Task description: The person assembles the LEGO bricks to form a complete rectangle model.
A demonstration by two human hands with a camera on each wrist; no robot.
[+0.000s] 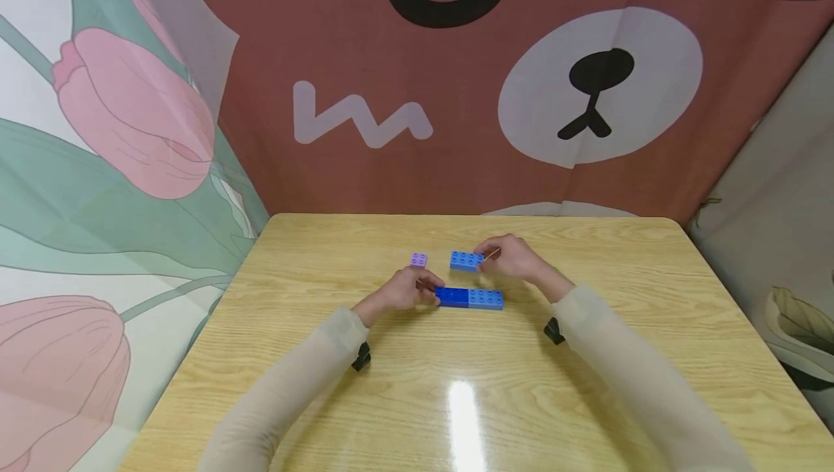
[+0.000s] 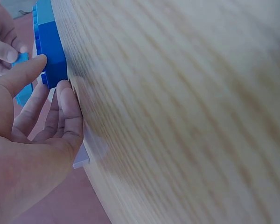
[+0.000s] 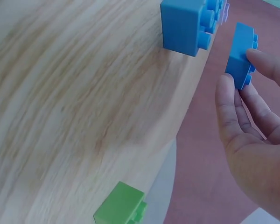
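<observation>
My left hand point(image 1: 405, 289) pinches the left end of a dark blue toy brick point(image 1: 452, 297), thumb over its studs and fingers low at its end. A lighter blue brick point(image 1: 486, 300) stands flush against its right side, and the two make one straight row on the table. Behind this row, my right hand point(image 1: 515, 258) pinches another light blue brick point(image 1: 465, 261) by its right end, studs facing up. In the right wrist view that brick point(image 3: 239, 53) is between thumb and fingers, above the table surface.
A small purple brick point(image 1: 418, 260) sits behind my left hand. Near my right wrist stands a green brick point(image 3: 120, 205), mostly hidden by the arm in the head view. The wooden table point(image 1: 313, 255) ends at a printed bear curtain point(image 1: 456, 175).
</observation>
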